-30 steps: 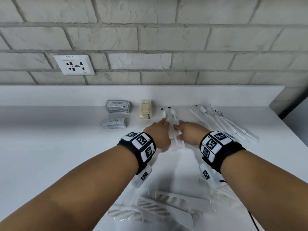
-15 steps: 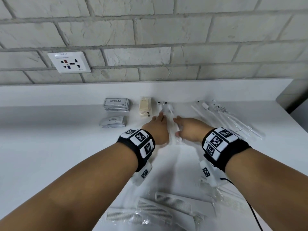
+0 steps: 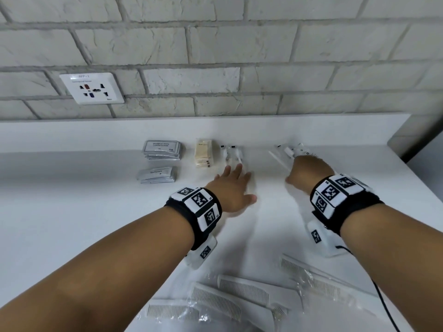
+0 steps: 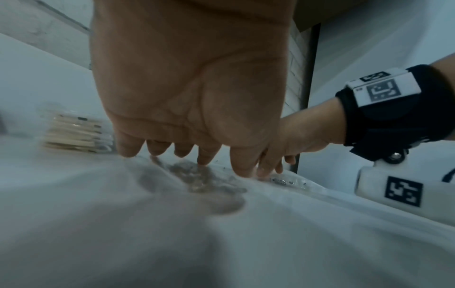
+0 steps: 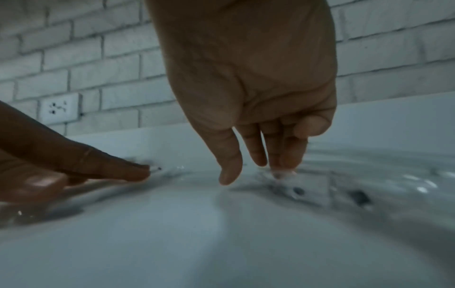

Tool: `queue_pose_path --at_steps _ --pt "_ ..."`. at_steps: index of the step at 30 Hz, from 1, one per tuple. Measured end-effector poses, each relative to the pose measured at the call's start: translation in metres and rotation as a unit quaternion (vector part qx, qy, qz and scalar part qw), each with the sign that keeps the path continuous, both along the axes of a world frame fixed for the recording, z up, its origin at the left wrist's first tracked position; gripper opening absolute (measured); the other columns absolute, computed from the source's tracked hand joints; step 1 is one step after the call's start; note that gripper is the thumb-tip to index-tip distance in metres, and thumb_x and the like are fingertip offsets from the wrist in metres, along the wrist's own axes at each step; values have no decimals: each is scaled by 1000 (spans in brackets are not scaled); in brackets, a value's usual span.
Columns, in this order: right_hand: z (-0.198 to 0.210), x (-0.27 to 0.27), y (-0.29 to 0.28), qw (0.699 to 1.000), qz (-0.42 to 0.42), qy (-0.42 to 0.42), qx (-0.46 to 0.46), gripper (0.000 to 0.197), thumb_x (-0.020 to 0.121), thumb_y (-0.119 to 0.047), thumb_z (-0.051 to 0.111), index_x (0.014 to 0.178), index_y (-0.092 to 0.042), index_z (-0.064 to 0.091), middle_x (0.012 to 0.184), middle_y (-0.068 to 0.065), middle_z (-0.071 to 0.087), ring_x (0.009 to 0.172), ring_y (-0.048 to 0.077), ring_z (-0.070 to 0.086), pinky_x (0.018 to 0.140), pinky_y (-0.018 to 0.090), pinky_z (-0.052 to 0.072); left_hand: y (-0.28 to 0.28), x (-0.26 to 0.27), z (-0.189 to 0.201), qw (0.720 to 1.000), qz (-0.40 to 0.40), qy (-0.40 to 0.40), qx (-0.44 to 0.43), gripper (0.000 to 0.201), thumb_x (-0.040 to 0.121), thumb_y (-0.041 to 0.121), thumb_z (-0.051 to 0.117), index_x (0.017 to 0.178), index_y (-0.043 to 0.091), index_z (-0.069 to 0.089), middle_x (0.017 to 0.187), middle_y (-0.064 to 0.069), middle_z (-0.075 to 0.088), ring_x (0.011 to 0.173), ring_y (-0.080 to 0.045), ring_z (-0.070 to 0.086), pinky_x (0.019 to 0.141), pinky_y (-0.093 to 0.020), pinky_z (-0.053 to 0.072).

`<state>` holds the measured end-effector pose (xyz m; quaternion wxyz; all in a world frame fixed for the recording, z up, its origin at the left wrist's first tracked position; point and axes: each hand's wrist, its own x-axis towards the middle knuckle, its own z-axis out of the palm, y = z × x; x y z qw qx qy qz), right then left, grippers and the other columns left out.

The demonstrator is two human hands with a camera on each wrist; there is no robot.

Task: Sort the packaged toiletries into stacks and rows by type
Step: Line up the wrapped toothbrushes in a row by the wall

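Left hand [image 3: 233, 189] flat, fingers straight, pressing clear toothbrush packets [image 3: 232, 153] at frame centre of the white table [image 3: 72, 212], beside the soap stack [image 3: 203, 153]; right hand [image 3: 309, 172] fingers extended, touching razor packets [image 3: 290, 150] upper right, grip grasping nothing; combs [image 3: 242, 293] along bottom.

Five combs [image 3: 242, 289]; two sachet stacks [image 3: 162, 150]; one soap stack [image 3: 203, 156]; one socket [image 3: 92, 88].

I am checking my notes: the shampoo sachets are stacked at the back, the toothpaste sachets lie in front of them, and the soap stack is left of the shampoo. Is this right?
Not quite. The head view shows the soap stack right of the shampoo sachets, not left. The toothpaste sachets do lie in front.
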<state>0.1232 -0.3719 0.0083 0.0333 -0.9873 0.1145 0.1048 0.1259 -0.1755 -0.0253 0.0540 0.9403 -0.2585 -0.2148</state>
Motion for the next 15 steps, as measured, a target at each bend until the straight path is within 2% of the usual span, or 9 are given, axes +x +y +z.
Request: queue_pose_path --at_steps 2,4,6,7,8,10,12,14,15 --pt "-3 -4 -2 999 22 40 -24 47 91 -9 51 137 -3 47 147 10 43 125 29 51 100 33 41 1 1 -2 1000 0 0 15 76 95 54 37 153 24 -3 160 -7 -11 147 -33 -10 116 -53 7" --pt "-8 -5 -2 997 50 49 -37 37 91 -6 45 126 -2 56 145 11 46 125 29 50 101 35 39 2 2 -2 1000 0 -4 6 76 95 53 37 153 24 -2 161 -7 -10 147 -33 -10 116 -53 6" --pt "-3 -4 1 996 75 41 -39 19 86 -6 47 99 -10 61 122 11 62 97 28 58 82 32 48 3 3 -1 1000 3 0 2 75 95 54 36 153 24 -2 161 -7 -10 147 -33 -10 116 -52 5" --pt "2 -2 2 996 88 16 -28 15 85 -7 48 92 -12 60 110 8 63 88 27 56 76 31 47 4 3 -1 1000 4 2 5 75 95 55 36 153 24 -1 161 -6 -10 147 -33 -10 116 -52 4" --pt "8 0 4 994 104 -22 -7 16 85 -7 49 92 -15 60 103 5 60 85 27 55 73 30 45 4 3 0 1000 4 3 5 75 95 55 35 153 23 1 161 -6 -8 147 -33 -10 116 -52 4" --pt "17 0 9 979 168 -117 5 21 87 -7 49 95 -20 63 98 3 51 85 29 55 70 30 42 7 1 1 1000 12 5 -9 70 96 53 36 153 21 9 161 -4 -5 147 -30 -10 117 -49 2" --pt "20 -2 16 953 253 -166 -31 29 87 -3 49 102 -22 67 106 4 54 90 32 58 73 32 42 10 -2 2 1000 19 12 -19 67 99 46 34 153 18 8 161 -3 -11 147 -28 -12 117 -46 -1" --pt "9 -3 14 947 288 -137 -27 45 89 1 46 122 -24 63 134 4 51 116 30 55 92 36 43 12 -4 4 1000 8 11 -10 65 101 38 30 153 13 -1 160 -8 -14 146 -30 -12 117 -48 0" --pt "4 -4 11 956 273 -112 3 51 90 2 43 131 -26 57 147 0 42 130 25 46 104 36 38 13 -4 5 1000 3 11 -8 65 101 36 29 153 12 -2 160 -9 -14 146 -31 -12 117 -49 1"
